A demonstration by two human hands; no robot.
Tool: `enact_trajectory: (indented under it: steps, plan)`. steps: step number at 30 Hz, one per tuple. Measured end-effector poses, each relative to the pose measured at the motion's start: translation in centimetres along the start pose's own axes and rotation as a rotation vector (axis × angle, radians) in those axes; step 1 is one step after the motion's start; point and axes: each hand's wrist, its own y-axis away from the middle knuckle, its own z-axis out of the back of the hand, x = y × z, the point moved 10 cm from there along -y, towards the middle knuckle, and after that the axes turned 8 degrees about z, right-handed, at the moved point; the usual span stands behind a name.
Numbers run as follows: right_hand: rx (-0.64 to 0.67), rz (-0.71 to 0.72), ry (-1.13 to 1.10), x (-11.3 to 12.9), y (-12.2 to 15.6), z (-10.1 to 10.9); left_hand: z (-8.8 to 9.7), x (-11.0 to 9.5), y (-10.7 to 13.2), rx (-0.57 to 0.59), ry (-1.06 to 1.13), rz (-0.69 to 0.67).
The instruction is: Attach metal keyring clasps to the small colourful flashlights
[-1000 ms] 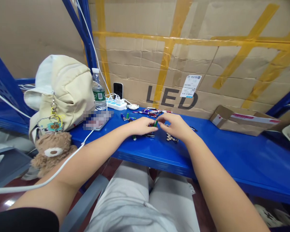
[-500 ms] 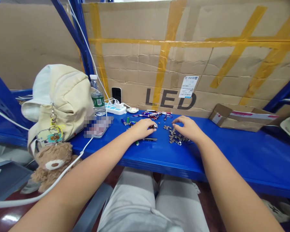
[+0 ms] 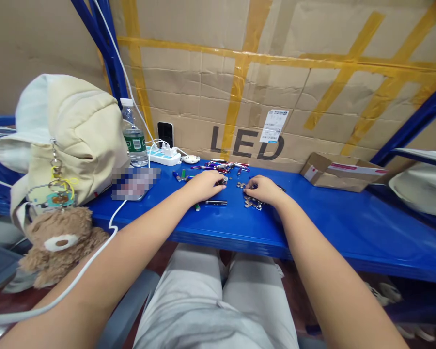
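My left hand [image 3: 206, 186] is closed around small silver discs [image 3: 224, 181] that look like button cells, showing at the fingertips. Below it on the blue table lies a black pen-like tube [image 3: 216, 202]. To the right, my right hand [image 3: 263, 189] reaches down into a loose pile of button cells [image 3: 247, 204], fingertips pinched among them; what they grip is hidden. A small metal clip [image 3: 259, 207] lies at the pile's near edge. Green cylinders [image 3: 183, 173] and a blue one [image 3: 176, 176] lie beyond my left hand. Behind both hands is a heap of red, blue and silver pen-like tubes [image 3: 223, 167].
An open cardboard box [image 3: 343, 175] stands at the right. On the left are a cream backpack [image 3: 90, 126] with a teddy bear [image 3: 63, 240], a water bottle [image 3: 135, 140], a power strip [image 3: 163, 156] and a phone [image 3: 145, 186]. Taped cardboard [image 3: 199, 87] forms the back.
My right hand has come down and left onto the button cells, its fingers closing together. My left hand keeps its discs. The whole view has shifted somewhat.
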Motion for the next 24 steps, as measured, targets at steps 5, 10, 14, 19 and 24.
enact_trajectory:
  steps: [5, 10, 14, 19, 24]
  plan:
    - [-0.176, 0.161, -0.115, 1.7, -0.2, 1.5, -0.8, -0.3, 0.3, 0.076, -0.027, 0.010]
    - [-0.448, 0.481, -0.399, 5.8, 1.3, 4.7, -0.7, -0.7, 0.3, 0.089, -0.021, -0.002]
    - [-0.443, 0.580, -0.448, 8.0, 2.0, 4.8, -0.6, -0.9, 0.2, 0.063, -0.027, -0.027]
    - [-0.424, 0.653, -0.447, 8.9, 2.2, 4.3, -0.6, -1.1, 0.2, 0.054, -0.029, -0.034]
    - [-0.399, 0.677, -0.427, 9.6, 2.2, 4.0, -0.7, -1.3, 0.3, 0.076, -0.055, -0.029]
